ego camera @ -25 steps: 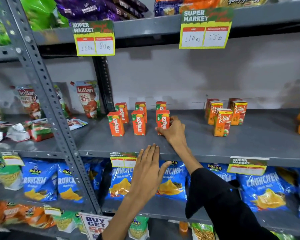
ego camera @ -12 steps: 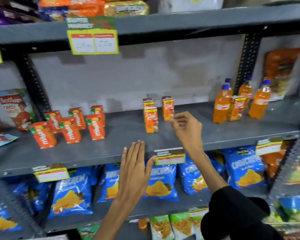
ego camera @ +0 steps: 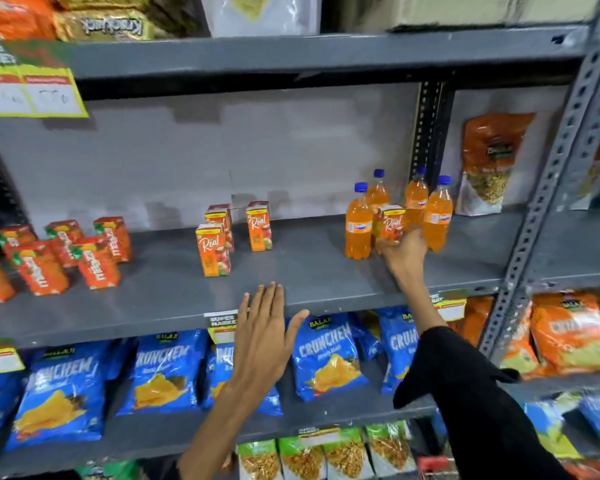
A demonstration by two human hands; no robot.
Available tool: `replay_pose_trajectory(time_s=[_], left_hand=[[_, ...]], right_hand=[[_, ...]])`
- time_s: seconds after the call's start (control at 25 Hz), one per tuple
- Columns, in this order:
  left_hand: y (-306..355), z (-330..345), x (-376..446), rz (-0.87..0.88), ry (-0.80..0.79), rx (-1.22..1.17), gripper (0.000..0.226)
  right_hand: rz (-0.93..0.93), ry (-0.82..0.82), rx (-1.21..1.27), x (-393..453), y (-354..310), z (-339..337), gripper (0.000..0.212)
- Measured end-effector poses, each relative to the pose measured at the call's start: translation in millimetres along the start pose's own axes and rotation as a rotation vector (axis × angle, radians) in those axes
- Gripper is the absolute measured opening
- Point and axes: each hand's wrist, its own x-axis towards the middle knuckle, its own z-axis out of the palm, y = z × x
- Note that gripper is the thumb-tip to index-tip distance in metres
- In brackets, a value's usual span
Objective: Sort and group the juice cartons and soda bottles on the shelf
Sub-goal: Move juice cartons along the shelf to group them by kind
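On the grey shelf (ego camera: 309,271), several orange Maaza cartons (ego camera: 96,261) stand grouped at the left. Three orange Real cartons (ego camera: 213,251) stand in the middle. At the right are several orange soda bottles (ego camera: 359,225) with blue caps, and one more Real carton (ego camera: 392,221) stands among them. My right hand (ego camera: 404,252) reaches in from a black sleeve, its fingers and thumb wrapped around that carton's lower part. My left hand (ego camera: 264,337) hovers flat and open in front of the shelf edge, holding nothing.
A snack pouch (ego camera: 492,164) leans on the back wall right of the bottles. A perforated metal upright (ego camera: 561,168) bounds the bay at the right. Blue Crunchem bags (ego camera: 329,358) fill the shelf below, with orange bags (ego camera: 568,334) beyond the post. Price tags (ego camera: 222,323) hang from the shelf edges.
My right hand left the Maaza cartons, travelled right along the shelf and closed on the Real carton among the bottles. The view swung right. My left hand stayed open.
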Motion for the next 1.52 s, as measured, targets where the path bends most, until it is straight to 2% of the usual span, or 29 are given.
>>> replay_pose_trajectory(time_s=[0.16, 0.32, 0.6, 0.68, 0.8, 0.92, 1.16, 1.4, 1.52], left_hand=[[1, 1, 3, -0.015, -0.014, 0.01, 0.087], [1, 2, 3, -0.021, -0.016, 0.017, 0.082], [-4, -1, 2, 0.006, 0.007, -0.001, 0.084], [-7, -4, 1, 0.013, 0.013, -0.034, 0.084], [-25, -10, -3, 0.017, 0.013, -0.019, 0.084], [-44, -15, -9, -0.022, -0.002, -0.01, 0.084], [-66, -16, -13, -0.011, -0.003, 0.037, 0.08], [-69, -10, -13, 0.007, 0.049, 0.028, 0.076], [-73, -13, -17, 0.036, 0.072, -0.011, 0.074]], right_hand=[[0.0, 0.0, 0.034, 11, 1, 7, 0.027], [0.045, 0.031, 0.086, 4, 1, 1, 0.041], [-0.024, 0.123, 0.193, -60, -33, -14, 0.036], [-0.071, 0.078, 0.189, -84, -45, -6, 0.036], [-0.138, -0.08, 0.174, -109, -71, 30, 0.032], [-0.158, -0.197, 0.16, -120, -90, 73, 0.041], [-0.116, -0.308, 0.126, -130, -113, 134, 0.056], [-0.082, -0.353, 0.111, -126, -116, 146, 0.07], [-0.065, -0.366, 0.119, -131, -115, 136, 0.088]])
